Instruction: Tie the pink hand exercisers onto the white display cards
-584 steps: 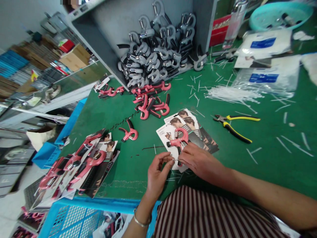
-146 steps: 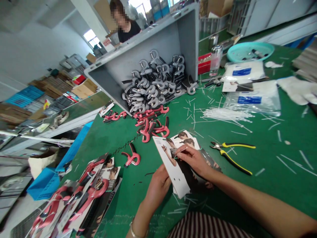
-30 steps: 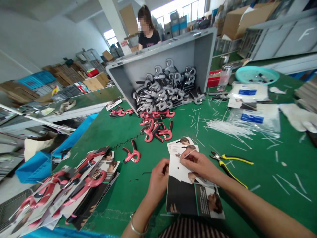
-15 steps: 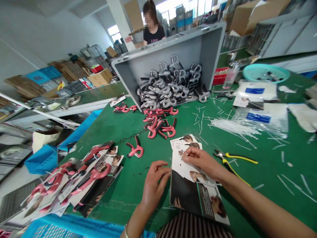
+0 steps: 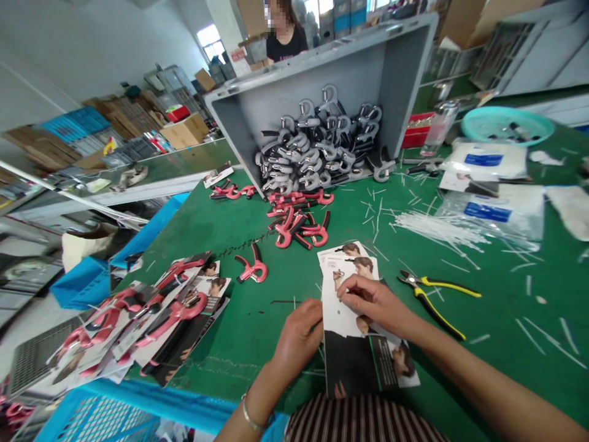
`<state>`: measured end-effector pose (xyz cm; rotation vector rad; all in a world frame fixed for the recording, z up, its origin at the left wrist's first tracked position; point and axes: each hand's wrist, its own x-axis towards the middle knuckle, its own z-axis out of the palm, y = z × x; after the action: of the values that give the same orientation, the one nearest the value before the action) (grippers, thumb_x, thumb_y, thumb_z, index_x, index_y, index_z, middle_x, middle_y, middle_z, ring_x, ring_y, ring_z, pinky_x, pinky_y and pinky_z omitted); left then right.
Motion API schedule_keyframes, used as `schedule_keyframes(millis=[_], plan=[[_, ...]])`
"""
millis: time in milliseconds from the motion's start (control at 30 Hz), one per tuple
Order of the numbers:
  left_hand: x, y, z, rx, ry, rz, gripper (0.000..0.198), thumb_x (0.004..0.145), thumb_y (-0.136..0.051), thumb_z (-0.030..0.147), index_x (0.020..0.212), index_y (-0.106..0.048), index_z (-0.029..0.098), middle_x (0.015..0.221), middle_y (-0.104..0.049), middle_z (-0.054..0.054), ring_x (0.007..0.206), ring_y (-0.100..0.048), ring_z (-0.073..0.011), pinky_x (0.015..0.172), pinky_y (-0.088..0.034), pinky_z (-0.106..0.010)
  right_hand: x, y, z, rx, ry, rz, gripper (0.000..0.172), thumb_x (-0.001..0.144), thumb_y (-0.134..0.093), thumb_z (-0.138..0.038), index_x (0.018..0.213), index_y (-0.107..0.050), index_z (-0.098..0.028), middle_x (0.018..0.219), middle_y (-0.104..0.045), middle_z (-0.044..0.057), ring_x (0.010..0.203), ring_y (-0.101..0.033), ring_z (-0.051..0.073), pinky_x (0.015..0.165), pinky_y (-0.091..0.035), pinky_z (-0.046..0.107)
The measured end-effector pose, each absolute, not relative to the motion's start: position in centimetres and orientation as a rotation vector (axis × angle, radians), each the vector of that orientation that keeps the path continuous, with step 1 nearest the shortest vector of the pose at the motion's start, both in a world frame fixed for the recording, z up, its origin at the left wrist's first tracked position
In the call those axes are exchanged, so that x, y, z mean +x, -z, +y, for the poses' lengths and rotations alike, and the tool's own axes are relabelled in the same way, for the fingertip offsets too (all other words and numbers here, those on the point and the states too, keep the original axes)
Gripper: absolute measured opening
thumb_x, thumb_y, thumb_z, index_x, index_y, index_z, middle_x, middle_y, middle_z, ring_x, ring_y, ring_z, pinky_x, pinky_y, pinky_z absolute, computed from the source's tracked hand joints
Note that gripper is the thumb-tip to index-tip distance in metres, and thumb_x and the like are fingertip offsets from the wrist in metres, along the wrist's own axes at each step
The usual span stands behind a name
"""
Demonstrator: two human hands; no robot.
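Observation:
A printed backing card (image 5: 343, 313), white above and black below, lies on a small stack of like cards at the near edge of the green table (image 5: 497, 307). My left hand (image 5: 299, 334) grips the card's left edge with curled fingers. My right hand (image 5: 375, 301) rests on the card's upper part, fingers pinched together; what they pinch is too small to make out. A lone pink hand gripper (image 5: 253, 270) lies left of the card. More pink hand grippers (image 5: 299, 224) are heaped beyond it.
A tipped grey crate (image 5: 322, 104) holds several grey hand grippers. Yellow-handled cutters (image 5: 437, 294) lie right of my hand. White cable ties (image 5: 437, 224) and bags sit at the right. Carded pink grippers (image 5: 156, 313) pile at the left above a blue basket (image 5: 115, 417). Another person stands beyond the crate.
My left hand has closed in from the table onto the card's left edge. My right hand stays on the card's upper part. The view has tilted down a little.

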<state>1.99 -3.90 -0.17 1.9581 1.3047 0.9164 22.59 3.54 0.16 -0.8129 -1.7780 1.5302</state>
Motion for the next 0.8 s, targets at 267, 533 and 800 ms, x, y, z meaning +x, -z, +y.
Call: schedule_keyframes(millis=[267,533,800], plan=[[2.5,-0.3,-4.7,1.817,-0.847,1.272,0.026,0.091,-0.054,0.015,0.106,-0.073,0.025,0.106,-0.069,-0.007,0.095,-0.062,-0.0193,0.087,-0.048,-0.030,23.1,0.3,2.7,-0.736,-1.552,-1.949,0.016,0.098,-0.048,-0.032,0.103,-0.059,-0.021,0.100,-0.062,0.002,0.093,-0.057,0.016,0.085,-0.042,0.028],[2.7,-3.4,-6.6,0.969,-0.835,1.144,0.048,0.083,-0.065,0.023,0.130,-0.053,0.022,0.110,-0.067,-0.009,0.092,-0.065,-0.0203,0.084,-0.051,-0.033,23.2,0.0,1.3,-0.663,-1.505,-2.135,0.033,0.077,-0.078,-0.033,0.100,-0.057,-0.023,0.110,-0.060,0.002,0.101,-0.056,0.018,0.089,-0.043,0.030],[1.8,-3.2,-5.9,1.198,-0.680,1.445,0.043,0.088,-0.057,0.047,0.120,-0.057,0.018,0.091,-0.067,-0.005,0.073,-0.060,-0.0169,0.065,-0.047,-0.026,22.0,0.3,-0.7,-0.532,-1.359,-2.206,0.006,0.088,-0.067,-0.026,0.087,-0.064,-0.021,0.123,-0.053,0.005,0.120,-0.047,0.019,0.104,-0.036,0.034]])
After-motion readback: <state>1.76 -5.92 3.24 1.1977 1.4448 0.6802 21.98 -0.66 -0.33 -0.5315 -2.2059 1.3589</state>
